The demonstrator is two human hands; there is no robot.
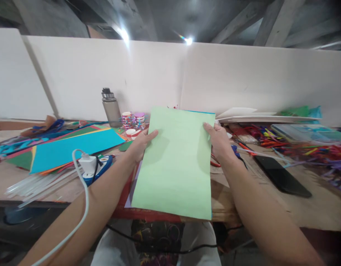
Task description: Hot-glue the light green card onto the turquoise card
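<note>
A light green sheet of paper (176, 166) is held up in front of me, over the table's front edge. My left hand (142, 144) grips its left side, thumb on the front face and fingers behind. On the opposite side my right hand (217, 138) pinches the upper right edge in the same way. Blue shows along the sheet's top and right edges, so at least one more sheet sits behind it. A pale purple sheet (130, 197) peeks out at the lower left; whether it is held or lying on the table I cannot tell.
Coloured sheets (76, 149), a blue power strip (104, 168) with a white charger and clear sticks (45, 184) lie left. A grey bottle (111, 109) stands behind. To the right are a black phone (281, 175), a plastic case (311, 133) and bright pipe cleaners (256, 135). A white cable (85, 199) crosses my left forearm.
</note>
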